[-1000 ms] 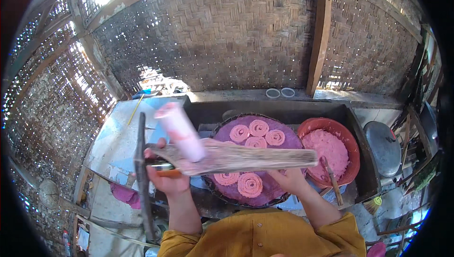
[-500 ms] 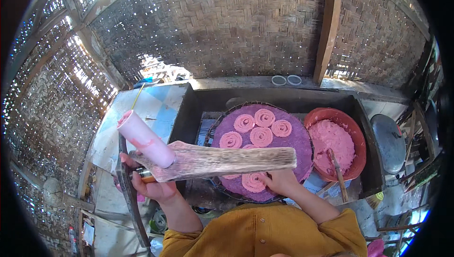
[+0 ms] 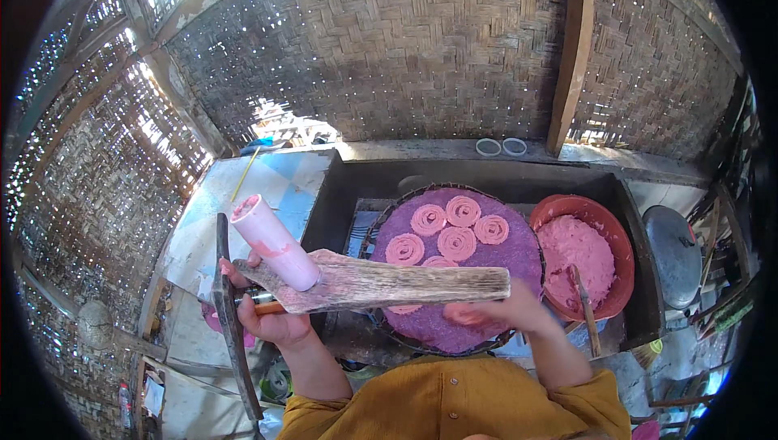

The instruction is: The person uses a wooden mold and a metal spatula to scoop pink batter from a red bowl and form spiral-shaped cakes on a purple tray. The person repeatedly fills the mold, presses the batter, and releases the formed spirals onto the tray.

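Observation:
My left hand is closed on a wooden press: a long pale plank holding a white, pink-smeared tube, with a dark wooden bar and an orange-and-metal part beside it. My right hand is low over a round purple-covered tray, beneath the plank's right end, smeared by motion, so its grip is unclear. Pink spiral rounds lie on the tray, partly hidden by the plank. A red basin of pink paste with a stick in it sits at the right.
A dark trough surrounds tray and basin. Left of it is a pale board with a yellow stick. A metal lid lies at the right. Two clear rings rest on the back ledge, below a woven wall.
The press swung down and left, then shifted slightly back rightward in the picture. My right hand has moved slightly right and blurred. The view has shifted.

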The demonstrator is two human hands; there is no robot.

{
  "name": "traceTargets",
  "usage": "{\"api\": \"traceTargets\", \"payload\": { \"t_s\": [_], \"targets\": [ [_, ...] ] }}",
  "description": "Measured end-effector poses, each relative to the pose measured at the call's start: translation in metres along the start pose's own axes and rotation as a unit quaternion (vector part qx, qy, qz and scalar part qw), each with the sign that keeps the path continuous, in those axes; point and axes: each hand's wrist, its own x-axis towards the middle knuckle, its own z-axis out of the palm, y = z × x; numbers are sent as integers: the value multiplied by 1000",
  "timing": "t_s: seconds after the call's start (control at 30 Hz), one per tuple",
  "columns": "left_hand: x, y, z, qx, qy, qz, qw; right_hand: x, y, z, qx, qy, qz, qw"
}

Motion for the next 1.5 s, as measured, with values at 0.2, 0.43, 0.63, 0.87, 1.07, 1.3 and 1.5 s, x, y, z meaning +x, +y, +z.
{"api": "traceTargets", "payload": {
  "t_s": [0.2,0.43,0.63,0.87,1.07,1.3,1.5],
  "targets": [
    [7,-4,2,8,-79,-34,996,-30,-55,-78,-41,270,-66,960],
    [21,-57,45,51,-168,-272,946,-27,-7,-148,-535,341,-50,771],
    [15,-152,123,83,-296,-287,907,-30,-132,-110,-271,330,-267,864],
    [-1,-162,189,137,-472,-439,753,-31,-199,-95,-446,253,-371,774],
    [-15,-183,183,98,-519,-407,745,-37,-192,-109,-424,238,-353,799],
    [-11,-175,160,118,-452,-319,825,-52,-111,-180,-324,422,-116,839],
    [4,-151,109,102,-321,-388,858,-91,115,-217,-557,202,176,786]
  ]
}}
